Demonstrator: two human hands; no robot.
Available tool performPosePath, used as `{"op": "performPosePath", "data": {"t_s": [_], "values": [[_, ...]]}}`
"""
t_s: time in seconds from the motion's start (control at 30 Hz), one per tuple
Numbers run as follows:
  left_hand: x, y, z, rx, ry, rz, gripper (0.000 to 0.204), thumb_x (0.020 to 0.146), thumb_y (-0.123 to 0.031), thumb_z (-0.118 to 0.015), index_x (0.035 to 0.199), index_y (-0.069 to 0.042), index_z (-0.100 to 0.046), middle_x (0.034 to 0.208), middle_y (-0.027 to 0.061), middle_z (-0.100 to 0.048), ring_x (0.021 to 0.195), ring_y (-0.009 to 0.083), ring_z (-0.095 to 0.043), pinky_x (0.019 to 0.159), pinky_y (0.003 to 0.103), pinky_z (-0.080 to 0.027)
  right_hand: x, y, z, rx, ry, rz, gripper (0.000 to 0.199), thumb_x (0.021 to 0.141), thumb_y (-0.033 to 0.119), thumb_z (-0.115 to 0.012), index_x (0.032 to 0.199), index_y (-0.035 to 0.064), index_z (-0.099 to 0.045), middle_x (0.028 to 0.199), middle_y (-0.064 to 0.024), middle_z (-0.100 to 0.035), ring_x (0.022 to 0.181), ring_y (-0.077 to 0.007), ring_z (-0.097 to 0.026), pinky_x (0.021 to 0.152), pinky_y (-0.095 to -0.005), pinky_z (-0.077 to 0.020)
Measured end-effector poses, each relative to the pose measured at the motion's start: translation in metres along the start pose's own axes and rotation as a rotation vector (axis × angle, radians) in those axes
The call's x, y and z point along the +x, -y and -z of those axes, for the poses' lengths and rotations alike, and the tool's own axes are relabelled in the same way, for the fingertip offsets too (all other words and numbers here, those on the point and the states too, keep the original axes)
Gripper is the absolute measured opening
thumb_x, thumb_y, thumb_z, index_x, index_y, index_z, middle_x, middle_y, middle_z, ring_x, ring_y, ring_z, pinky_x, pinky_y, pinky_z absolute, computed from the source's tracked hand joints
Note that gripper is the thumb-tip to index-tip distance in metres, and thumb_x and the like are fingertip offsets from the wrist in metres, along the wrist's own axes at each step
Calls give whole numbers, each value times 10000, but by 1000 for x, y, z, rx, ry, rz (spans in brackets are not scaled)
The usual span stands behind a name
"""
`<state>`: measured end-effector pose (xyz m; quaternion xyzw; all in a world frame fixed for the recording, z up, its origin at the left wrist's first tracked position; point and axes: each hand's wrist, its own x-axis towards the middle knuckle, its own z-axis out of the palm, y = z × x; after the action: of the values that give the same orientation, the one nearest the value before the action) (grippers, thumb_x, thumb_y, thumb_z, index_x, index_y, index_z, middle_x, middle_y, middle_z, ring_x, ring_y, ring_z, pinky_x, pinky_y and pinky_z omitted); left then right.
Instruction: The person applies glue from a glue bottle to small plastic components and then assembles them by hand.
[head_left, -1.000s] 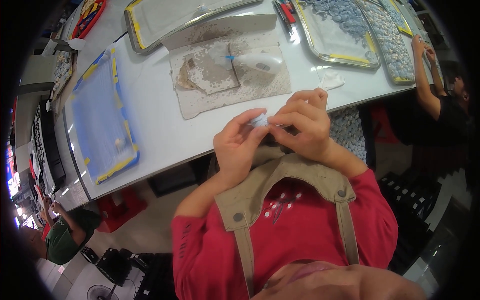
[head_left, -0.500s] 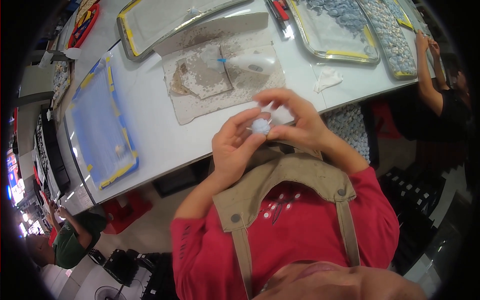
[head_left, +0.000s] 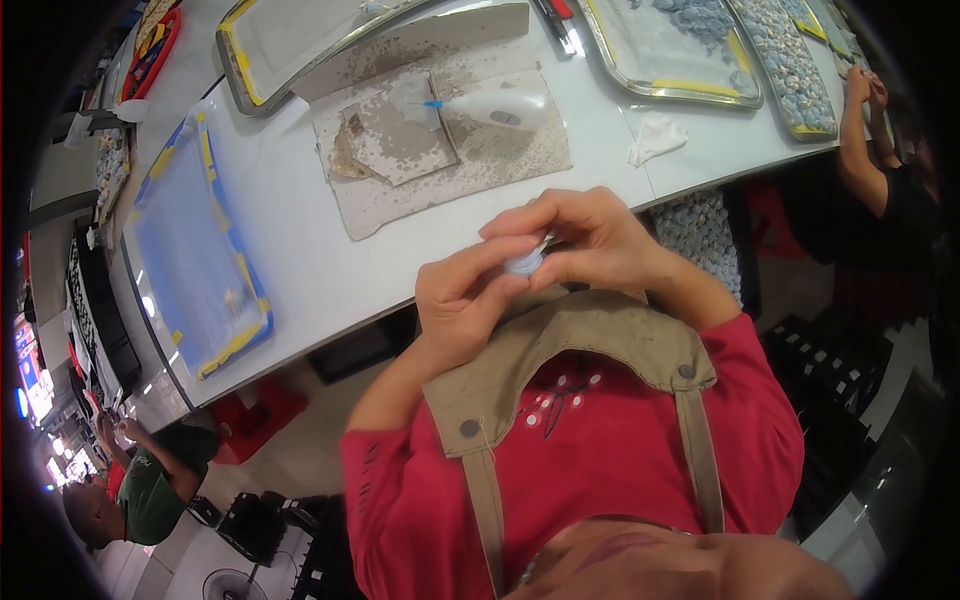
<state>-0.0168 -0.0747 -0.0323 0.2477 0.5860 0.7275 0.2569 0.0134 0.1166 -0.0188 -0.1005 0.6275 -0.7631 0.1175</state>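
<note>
Close to the table's front edge, both hands meet around a small pale blue ruffled piece [head_left: 524, 263]. My left hand [head_left: 462, 300] grips it between thumb and fingers from the left. On the other side my right hand [head_left: 603, 245] has its thumb and fingertips closed in on the same piece, with a thin whitish bit showing by the fingertips. The fingers cover much of the piece, so its full shape is hidden. Beyond the hands lies a stained cardboard sheet [head_left: 480, 170], bearing a white squeeze bottle [head_left: 505, 108] with a blue tip.
At left is a tray covered in blue film [head_left: 195, 240]. Metal-rimmed trays stand at the far left [head_left: 243, 88] and right [head_left: 690, 95], the right one with pale blue pieces. A crumpled white tissue [head_left: 658, 138] lies right of the cardboard. Other people work at both sides.
My right hand's raised fingers have come down and closed in over the piece, hiding more of it. The view has shifted slightly.
</note>
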Motion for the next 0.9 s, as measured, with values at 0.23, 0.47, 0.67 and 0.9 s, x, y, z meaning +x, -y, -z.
{"op": "performPosePath", "data": {"t_s": [0.23,0.47,0.67,0.9], "values": [[1,0,5,-54,20,-23,263,789,50,-574,1047,12,-599,1022,130,-632,914,139,-589,800,236,-449,3,2,-2,9,6,-48,376,679,7,-720,1028,-25,-586,1070,-156,-598,976,-195,-578,838,-305,-468],[-6,-5,14,-107,-14,134,226,759,4,-639,984,-9,-644,959,88,-659,882,125,-606,782,236,-471,8,1,-16,108,29,-23,358,640,-29,-738,975,-23,-611,1013,-143,-619,952,-189,-582,837,-301,-463],[-10,-16,42,233,67,-10,248,744,-16,-654,991,5,-632,997,128,-645,906,172,-623,791,270,-484,22,-4,-21,-60,35,18,377,682,1,-718,1035,-21,-585,1075,-133,-599,1033,-203,-544,898,-315,-415],[-32,-67,175,1426,-817,-18,225,757,-122,-647,965,-35,-640,938,125,-646,810,274,-621,725,339,-482,38,-6,25,-639,-582,381,169,779,9,-628,947,9,-605,943,-76,-608,901,-176,-557,818,-269,-418]]}}
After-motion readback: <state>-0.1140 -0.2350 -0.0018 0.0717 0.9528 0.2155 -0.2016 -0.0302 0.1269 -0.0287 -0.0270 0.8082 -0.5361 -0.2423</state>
